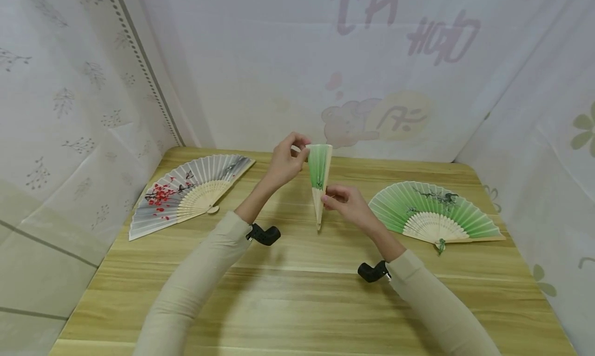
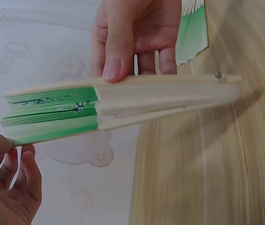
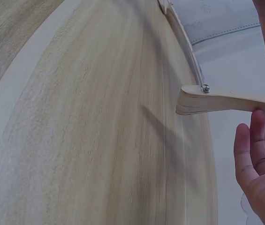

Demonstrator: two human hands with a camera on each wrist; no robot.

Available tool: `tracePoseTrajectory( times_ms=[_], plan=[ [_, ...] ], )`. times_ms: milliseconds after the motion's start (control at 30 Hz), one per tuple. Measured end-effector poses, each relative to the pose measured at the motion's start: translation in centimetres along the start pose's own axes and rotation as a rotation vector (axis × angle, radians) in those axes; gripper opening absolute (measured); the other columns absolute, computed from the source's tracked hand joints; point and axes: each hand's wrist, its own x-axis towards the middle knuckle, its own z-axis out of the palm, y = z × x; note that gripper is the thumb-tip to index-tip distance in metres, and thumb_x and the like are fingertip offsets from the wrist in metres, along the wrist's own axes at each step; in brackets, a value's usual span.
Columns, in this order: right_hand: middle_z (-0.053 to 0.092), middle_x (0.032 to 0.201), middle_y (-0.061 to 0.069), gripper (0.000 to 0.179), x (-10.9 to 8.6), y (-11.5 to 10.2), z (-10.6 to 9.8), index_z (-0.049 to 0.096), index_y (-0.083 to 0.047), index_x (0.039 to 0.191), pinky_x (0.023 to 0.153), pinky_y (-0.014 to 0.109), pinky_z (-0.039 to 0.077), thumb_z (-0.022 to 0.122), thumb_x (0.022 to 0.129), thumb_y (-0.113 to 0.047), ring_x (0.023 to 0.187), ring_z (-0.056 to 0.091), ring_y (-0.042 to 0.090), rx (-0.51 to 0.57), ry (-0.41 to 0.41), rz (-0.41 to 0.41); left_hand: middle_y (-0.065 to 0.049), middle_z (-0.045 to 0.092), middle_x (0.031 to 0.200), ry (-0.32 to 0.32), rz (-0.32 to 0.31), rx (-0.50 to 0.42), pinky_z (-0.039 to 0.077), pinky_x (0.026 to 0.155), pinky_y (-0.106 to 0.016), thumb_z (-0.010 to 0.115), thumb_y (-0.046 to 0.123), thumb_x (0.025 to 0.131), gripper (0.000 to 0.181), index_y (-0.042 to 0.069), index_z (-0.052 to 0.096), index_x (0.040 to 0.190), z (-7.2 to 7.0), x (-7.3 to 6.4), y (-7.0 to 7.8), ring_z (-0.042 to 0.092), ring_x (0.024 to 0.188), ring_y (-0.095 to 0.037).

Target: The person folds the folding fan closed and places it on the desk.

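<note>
Above the middle of the table, a green folding fan (image 1: 318,165) with pale wooden ribs is held upright, pivot end down and only slightly spread. My left hand (image 1: 289,159) pinches its upper left edge between thumb and fingers. Lower down on the other side, my right hand (image 1: 348,206) grips the outer rib. In the left wrist view the pleats of the fan (image 2: 50,112) show stacked between the left hand (image 2: 12,183) and the right hand (image 2: 139,37). The right wrist view shows the ribs (image 3: 221,99) and the metal pivot, with the right hand (image 3: 263,164) pinching the ribs.
A spread grey-white fan with red blossoms (image 1: 162,198) lies at the left of the wooden table (image 1: 288,304). At the right lies a spread green fan (image 1: 434,201) with a green tassel (image 1: 440,246). Printed curtains (image 1: 251,77) stand around the back and sides.
</note>
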Motion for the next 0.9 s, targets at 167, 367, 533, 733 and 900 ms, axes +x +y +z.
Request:
tracePoseTrajectory(
  times_ms=[167, 367, 533, 733, 900],
  plan=[
    [0.07, 0.108, 0.017, 0.023, -0.13, 0.0, -0.19, 0.069, 0.008, 0.118, 0.081, 0.035, 0.059, 0.065, 0.101, -0.007, 0.091, 0.068, 0.032, -0.034, -0.018, -0.009, -0.013, 0.058, 0.093, 0.006, -0.013, 0.016, 0.051, 0.053, -0.027, 0.057, -0.002, 0.101, 0.011, -0.003, 0.06, 0.111, 0.02, -0.09, -0.19, 0.064, 0.07, -0.027],
    [0.071, 0.108, 0.018, 0.024, -0.1, -0.42, -0.11, 0.069, 0.008, 0.118, 0.081, 0.035, 0.058, 0.067, 0.1, -0.007, 0.094, 0.069, 0.034, -0.041, -0.026, -0.013, -0.013, 0.059, 0.095, 0.002, -0.014, 0.009, 0.053, 0.054, -0.028, 0.056, 0.001, 0.102, 0.013, -0.001, 0.06, 0.114, 0.25, -0.1, -0.05, 0.065, 0.071, -0.025],
    [0.071, 0.108, 0.017, 0.023, -0.04, -0.66, 0.04, 0.068, 0.007, 0.119, 0.082, 0.036, 0.058, 0.067, 0.099, -0.004, 0.095, 0.07, 0.03, -0.015, -0.004, 0.015, -0.014, 0.061, 0.099, -0.046, -0.021, -0.024, 0.057, 0.057, -0.039, 0.055, 0.006, 0.104, 0.019, 0.0, 0.058, 0.121, 0.11, -0.23, -0.07, 0.066, 0.071, -0.026],
    [0.072, 0.103, 0.018, 0.021, -0.16, -0.7, 0.26, 0.069, 0.008, 0.117, 0.082, 0.037, 0.059, 0.067, 0.098, -0.001, 0.092, 0.071, 0.028, 0.003, 0.014, -0.003, -0.015, 0.06, 0.101, -0.101, -0.039, -0.048, 0.056, 0.065, -0.057, 0.063, 0.007, 0.101, 0.026, 0.002, 0.056, 0.125, -0.14, -0.43, -0.26, 0.066, 0.069, -0.028],
    [0.072, 0.1, 0.019, 0.018, -0.31, -0.67, 0.52, 0.069, 0.009, 0.113, 0.082, 0.039, 0.059, 0.068, 0.097, 0.0, 0.092, 0.07, 0.038, 0.014, 0.02, -0.026, -0.014, 0.059, 0.099, -0.091, -0.021, -0.023, 0.058, 0.062, -0.05, 0.063, 0.001, 0.1, 0.024, 0.0, 0.056, 0.122, -0.08, -0.39, -0.45, 0.067, 0.066, -0.027]
  ],
)
